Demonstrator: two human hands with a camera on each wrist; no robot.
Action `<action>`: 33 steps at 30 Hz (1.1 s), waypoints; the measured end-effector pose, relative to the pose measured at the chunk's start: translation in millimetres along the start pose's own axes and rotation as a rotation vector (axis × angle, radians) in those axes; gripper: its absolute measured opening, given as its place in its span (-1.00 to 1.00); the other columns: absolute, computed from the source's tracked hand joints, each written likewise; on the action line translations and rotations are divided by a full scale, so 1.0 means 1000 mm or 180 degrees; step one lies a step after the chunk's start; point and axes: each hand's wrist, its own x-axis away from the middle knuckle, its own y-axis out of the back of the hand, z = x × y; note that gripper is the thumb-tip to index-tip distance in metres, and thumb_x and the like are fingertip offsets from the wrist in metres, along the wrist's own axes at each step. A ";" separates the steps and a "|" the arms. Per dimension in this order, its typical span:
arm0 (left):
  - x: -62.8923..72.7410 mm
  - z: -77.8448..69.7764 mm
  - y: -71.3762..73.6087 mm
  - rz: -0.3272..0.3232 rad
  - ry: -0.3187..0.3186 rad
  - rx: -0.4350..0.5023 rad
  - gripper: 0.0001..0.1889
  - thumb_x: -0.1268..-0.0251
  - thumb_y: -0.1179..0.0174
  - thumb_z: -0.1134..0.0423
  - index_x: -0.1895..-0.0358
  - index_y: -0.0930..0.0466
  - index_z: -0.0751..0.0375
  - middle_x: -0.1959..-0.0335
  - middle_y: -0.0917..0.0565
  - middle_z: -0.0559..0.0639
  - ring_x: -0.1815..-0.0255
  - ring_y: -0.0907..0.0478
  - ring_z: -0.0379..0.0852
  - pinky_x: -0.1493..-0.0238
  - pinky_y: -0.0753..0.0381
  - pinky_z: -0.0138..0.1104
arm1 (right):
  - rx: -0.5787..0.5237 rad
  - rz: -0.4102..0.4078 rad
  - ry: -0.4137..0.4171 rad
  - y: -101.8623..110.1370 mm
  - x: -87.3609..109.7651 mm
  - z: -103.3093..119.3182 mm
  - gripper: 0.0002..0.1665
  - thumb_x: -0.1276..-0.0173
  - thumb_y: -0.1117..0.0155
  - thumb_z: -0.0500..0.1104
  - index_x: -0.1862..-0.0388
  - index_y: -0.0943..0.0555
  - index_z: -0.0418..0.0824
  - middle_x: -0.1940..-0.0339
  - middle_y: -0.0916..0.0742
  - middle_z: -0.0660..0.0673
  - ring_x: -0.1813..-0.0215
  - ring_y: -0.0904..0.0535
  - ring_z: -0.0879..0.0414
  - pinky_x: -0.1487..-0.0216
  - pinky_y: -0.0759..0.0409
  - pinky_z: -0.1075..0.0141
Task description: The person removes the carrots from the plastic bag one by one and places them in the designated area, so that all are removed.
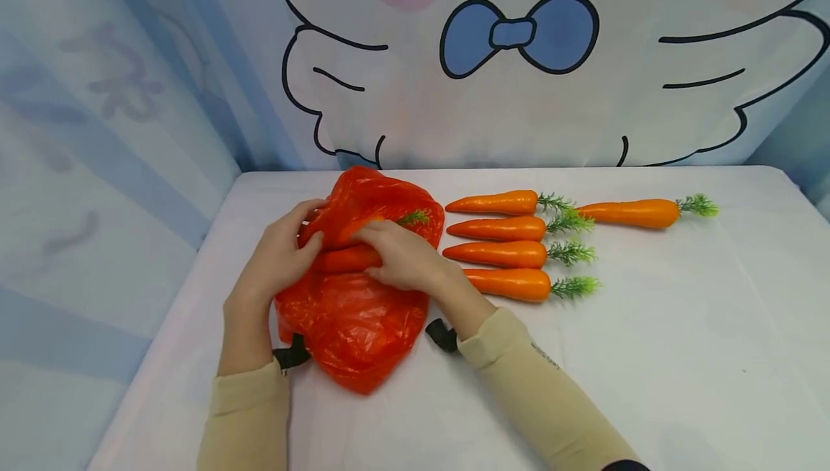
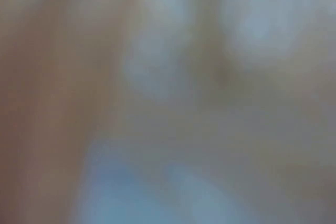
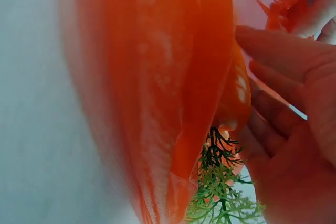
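Observation:
A red plastic bag (image 1: 363, 327) lies crumpled on the table, its mouth spread. My left hand (image 1: 279, 248) grips the bag's left edge, the thumb over the plastic. At the mouth, my right hand (image 1: 408, 258) holds an orange toy carrot (image 1: 344, 261), with thumb and fingers on either side of it. Green fronds (image 1: 415, 217) stick up beside that hand. From the right wrist, the carrot (image 3: 236, 98) shows partly behind red plastic, its leafy top (image 3: 223, 192) below. The left wrist view is too blurred to read.
Several toy carrots (image 1: 499, 228) lie in a stacked row right of the bag, green tops to the right. One more carrot (image 1: 629, 213) lies farther right, its tip by their leaves. A printed curtain (image 1: 519, 118) rises behind the white table (image 1: 700, 356).

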 end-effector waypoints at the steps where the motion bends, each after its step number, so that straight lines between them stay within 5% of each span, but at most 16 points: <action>1: 0.000 0.000 0.000 0.0001 0.0010 0.0003 -0.49 -0.50 -0.03 0.37 -0.47 -0.30 0.20 -0.23 -0.51 0.25 -0.09 -0.51 0.19 -0.19 -0.52 0.10 | 0.0024 0.0020 -0.0004 0.000 0.000 0.000 -0.33 -0.33 -0.44 -0.18 -0.41 -0.50 -0.09 -0.37 -0.53 -0.02 -0.41 -0.35 0.05 -0.37 -0.42 0.13; 33: 0.001 0.000 -0.001 0.0012 0.0006 0.0006 -0.49 -0.50 -0.04 0.37 -0.47 -0.30 0.18 -0.24 -0.51 0.24 -0.10 -0.51 0.18 -0.19 -0.53 0.09 | 0.0287 0.0142 -0.0088 0.004 0.005 0.000 -0.40 -0.32 -0.45 -0.20 -0.34 -0.56 -0.15 -0.30 -0.59 -0.06 -0.31 -0.39 0.03 -0.34 -0.44 0.18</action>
